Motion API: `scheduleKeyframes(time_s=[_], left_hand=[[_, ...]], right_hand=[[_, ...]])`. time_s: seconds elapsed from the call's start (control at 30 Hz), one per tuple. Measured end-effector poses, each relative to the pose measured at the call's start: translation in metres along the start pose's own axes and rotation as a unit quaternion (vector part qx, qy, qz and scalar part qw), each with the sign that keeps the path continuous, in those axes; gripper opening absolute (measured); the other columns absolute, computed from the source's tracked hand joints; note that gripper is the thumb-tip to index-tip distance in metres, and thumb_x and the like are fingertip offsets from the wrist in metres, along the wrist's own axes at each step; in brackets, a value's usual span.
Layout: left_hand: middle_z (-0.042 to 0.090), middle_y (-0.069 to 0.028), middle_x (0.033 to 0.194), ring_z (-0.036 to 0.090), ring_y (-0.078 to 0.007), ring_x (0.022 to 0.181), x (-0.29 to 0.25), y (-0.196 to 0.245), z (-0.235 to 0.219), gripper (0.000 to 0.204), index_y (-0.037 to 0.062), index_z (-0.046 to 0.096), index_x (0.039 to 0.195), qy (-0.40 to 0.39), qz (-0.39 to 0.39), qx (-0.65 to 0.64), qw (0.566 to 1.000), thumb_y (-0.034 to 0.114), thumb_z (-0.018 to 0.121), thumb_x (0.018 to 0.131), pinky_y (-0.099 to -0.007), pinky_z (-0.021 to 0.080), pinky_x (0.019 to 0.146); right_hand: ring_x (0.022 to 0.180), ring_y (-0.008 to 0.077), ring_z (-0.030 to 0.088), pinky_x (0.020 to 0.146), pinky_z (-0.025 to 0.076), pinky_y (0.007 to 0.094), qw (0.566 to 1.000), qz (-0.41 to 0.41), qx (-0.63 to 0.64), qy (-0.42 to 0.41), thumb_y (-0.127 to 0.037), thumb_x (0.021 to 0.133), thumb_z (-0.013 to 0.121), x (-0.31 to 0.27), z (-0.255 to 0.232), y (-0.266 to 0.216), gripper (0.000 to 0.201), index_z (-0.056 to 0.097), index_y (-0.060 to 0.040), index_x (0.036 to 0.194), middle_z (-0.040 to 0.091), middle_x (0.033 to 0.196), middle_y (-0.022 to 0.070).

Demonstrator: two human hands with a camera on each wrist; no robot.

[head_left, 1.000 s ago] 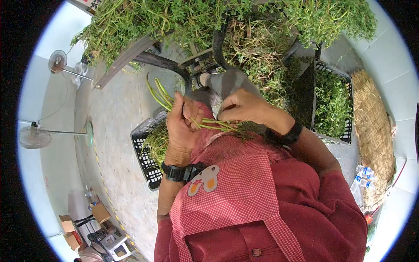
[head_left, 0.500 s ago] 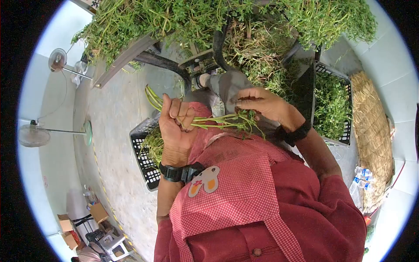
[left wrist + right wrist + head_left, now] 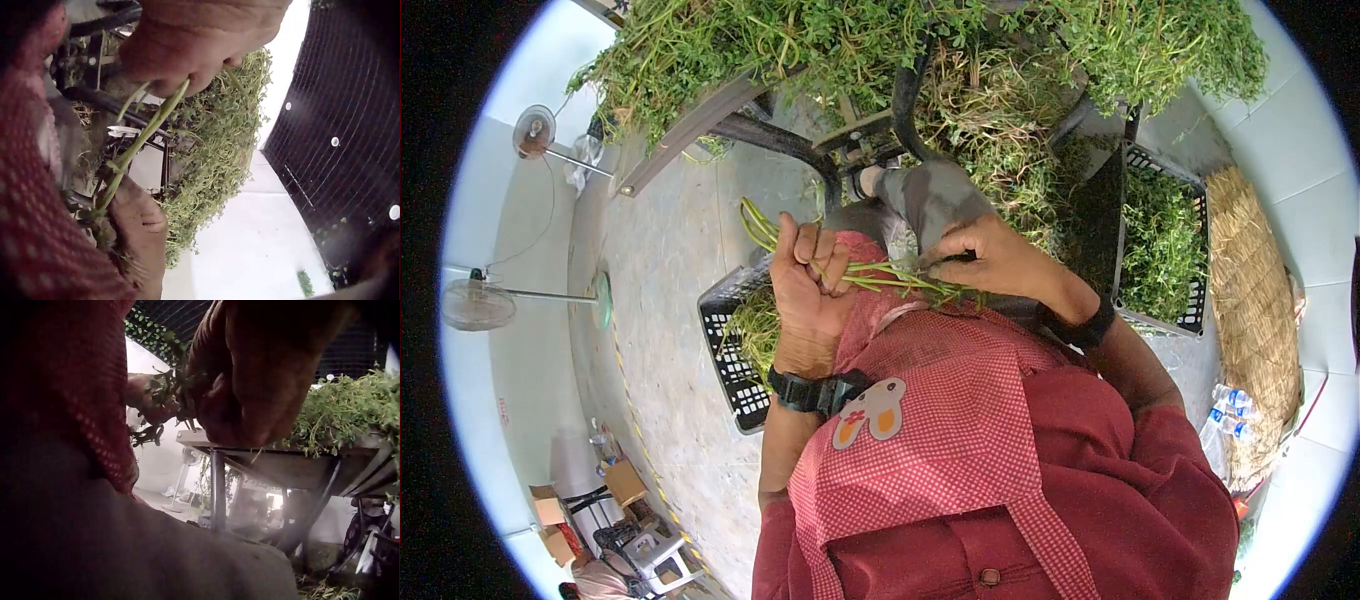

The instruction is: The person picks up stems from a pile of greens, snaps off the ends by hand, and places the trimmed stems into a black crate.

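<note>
While the left hand (image 3: 808,290) curls its fingers round slender green stems (image 3: 880,274) by the red-checked cloth apron (image 3: 940,400), the right hand (image 3: 1005,265) (pinching or not, one cannot tell) bends its fingers beside them.

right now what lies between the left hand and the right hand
Green stems, gripped by the left hand and reaching toward the right hand; the head and left wrist views show this.

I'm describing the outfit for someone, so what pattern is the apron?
Small red and white checks on the apron, clearest in the head view.
</note>
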State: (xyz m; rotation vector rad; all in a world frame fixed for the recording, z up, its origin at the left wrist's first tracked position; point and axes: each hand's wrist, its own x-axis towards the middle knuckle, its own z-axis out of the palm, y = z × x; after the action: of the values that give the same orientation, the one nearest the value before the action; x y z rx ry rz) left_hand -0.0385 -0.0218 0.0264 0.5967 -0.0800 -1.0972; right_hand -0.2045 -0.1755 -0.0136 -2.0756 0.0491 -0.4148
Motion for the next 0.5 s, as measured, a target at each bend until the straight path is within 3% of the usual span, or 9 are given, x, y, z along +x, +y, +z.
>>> scheduleKeyframes(time_s=[0.1,0.17,0.27,0.3,0.37,0.4,0.43,0.47,0.5], left_hand=[[0.023,0.0048,0.049,0.014,-0.0084,0.037,0.001,-0.001,-0.002,0.046,0.0163,0.034,0.056,0.011,0.002,0.015,1.000,0.039,0.037,0.096,-0.0265,0.010,0.035],[0.022,0.0053,0.049,0.014,-0.0083,0.037,0.001,-0.006,0.001,0.046,0.0170,0.033,0.056,0.048,-0.004,0.035,0.998,0.039,0.037,0.096,-0.0260,0.011,0.035],[0.019,0.0061,0.049,0.013,-0.0078,0.038,0.000,-0.012,0.013,0.047,0.0176,0.032,0.055,0.116,0.003,0.082,0.990,0.040,0.037,0.096,-0.0258,0.011,0.035],[0.019,0.0061,0.049,0.013,-0.0078,0.038,0.000,-0.011,0.012,0.047,0.0176,0.032,0.055,0.114,0.005,0.081,0.990,0.040,0.037,0.096,-0.0258,0.011,0.035],[0.018,0.0067,0.049,0.013,-0.0073,0.038,-0.001,-0.005,0.008,0.047,0.0180,0.031,0.055,0.020,-0.013,0.002,1.000,0.040,0.036,0.096,-0.0259,0.010,0.035],[0.018,0.0067,0.049,0.013,-0.0073,0.038,-0.002,-0.002,0.006,0.047,0.0180,0.031,0.055,0.019,-0.013,0.002,1.000,0.040,0.036,0.096,-0.0259,0.010,0.035],[0.019,0.0067,0.048,0.012,-0.0072,0.038,-0.003,0.000,0.005,0.047,0.0180,0.031,0.055,-0.003,-0.011,-0.005,1.000,0.040,0.035,0.096,-0.0260,0.010,0.035],[0.019,0.0067,0.048,0.012,-0.0072,0.038,-0.003,0.001,0.004,0.047,0.0180,0.031,0.055,-0.026,-0.008,-0.012,1.000,0.040,0.034,0.097,-0.0261,0.009,0.034],[0.019,0.0067,0.048,0.012,-0.0072,0.038,-0.003,0.001,0.004,0.047,0.0180,0.031,0.055,-0.026,-0.008,-0.013,1.000,0.040,0.034,0.097,-0.0261,0.009,0.034]], right_hand=[[0.072,0.0219,0.062,0.066,0.047,0.0318,0.997,0.044,-0.046,-0.044,-0.014,0.077,0.065,-0.002,0.001,-0.004,0.019,0.066,-0.0010,0.091,0.065,0.078,0.0125],[0.068,0.0306,0.062,0.064,0.048,0.0378,0.984,0.070,-0.164,-0.008,-0.024,0.074,0.063,0.000,0.008,0.000,0.024,0.068,-0.0043,0.087,0.063,0.075,0.0162],[0.067,0.0310,0.063,0.063,0.049,0.0379,0.977,0.114,-0.146,0.110,-0.024,0.075,0.061,0.002,0.011,0.006,0.023,0.067,-0.0037,0.084,0.062,0.073,0.0178],[0.067,0.0310,0.063,0.063,0.049,0.0379,0.976,0.113,-0.147,0.110,-0.024,0.075,0.061,0.003,0.009,0.013,0.023,0.067,-0.0037,0.084,0.062,0.073,0.0178],[0.049,0.0158,0.053,0.046,0.040,0.0282,0.968,0.193,0.063,0.149,-0.017,0.076,0.064,-0.001,0.001,0.029,0.023,0.065,0.0025,0.088,0.061,0.066,0.0066],[0.049,0.0090,0.047,0.042,0.035,0.0233,0.964,0.219,0.013,0.150,-0.016,0.080,0.060,-0.004,-0.011,0.025,0.020,0.064,0.0020,0.089,0.058,0.066,0.0031],[0.049,0.0090,0.047,0.042,0.035,0.0233,0.964,0.219,0.012,0.151,-0.016,0.080,0.060,-0.008,-0.018,0.029,0.020,0.064,0.0020,0.089,0.058,0.066,0.0031],[0.048,0.0077,0.045,0.040,0.032,0.0222,0.929,0.259,0.206,0.165,-0.015,0.082,0.058,-0.011,-0.025,0.032,0.018,0.063,0.0008,0.090,0.058,0.068,0.0031],[0.047,0.0063,0.042,0.039,0.030,0.0211,0.855,0.290,0.393,0.172,-0.015,0.084,0.056,-0.012,-0.027,0.031,0.017,0.061,-0.0003,0.090,0.058,0.070,0.0031]])
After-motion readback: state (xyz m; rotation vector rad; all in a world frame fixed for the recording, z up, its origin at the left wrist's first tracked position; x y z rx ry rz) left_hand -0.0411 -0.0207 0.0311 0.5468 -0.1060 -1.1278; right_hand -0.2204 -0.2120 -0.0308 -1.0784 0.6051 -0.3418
